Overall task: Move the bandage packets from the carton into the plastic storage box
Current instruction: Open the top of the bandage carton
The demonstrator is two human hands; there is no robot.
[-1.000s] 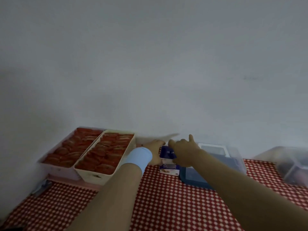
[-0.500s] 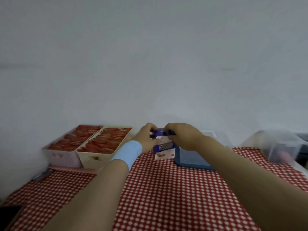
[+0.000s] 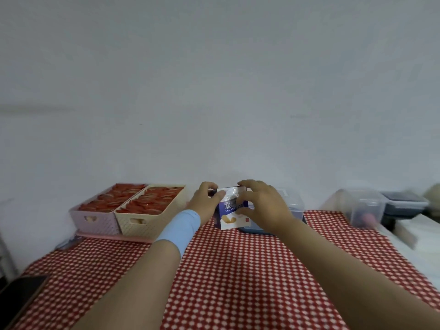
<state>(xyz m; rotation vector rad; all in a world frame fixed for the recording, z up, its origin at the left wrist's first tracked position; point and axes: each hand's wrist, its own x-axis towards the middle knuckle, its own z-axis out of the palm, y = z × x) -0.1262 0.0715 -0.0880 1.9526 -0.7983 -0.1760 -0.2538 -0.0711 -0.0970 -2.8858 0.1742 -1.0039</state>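
Observation:
A small blue and white bandage carton [image 3: 228, 214] stands upright on the red checked tablecloth [image 3: 238, 277] near the wall. My left hand [image 3: 206, 202], with a light blue band on the wrist, grips the carton's left side and top. My right hand [image 3: 264, 206] holds its right side, fingers curled over the top edge. Right behind the carton and my right hand sits the clear plastic storage box [image 3: 294, 206] with a blue base, mostly hidden. No bandage packets show.
Two baskets, pink [image 3: 95, 220] and cream [image 3: 142, 222], filled with red packets stand at the back left. A clear tub [image 3: 364, 208] and a dark-lidded box [image 3: 404, 203] are at the right. A dark flat object [image 3: 21, 294] lies at the near left edge.
The view has steadied and dropped slightly. Both hands have closed further round the carton, with the right-hand fingers now over its top edge; the carton stays in the same spot.

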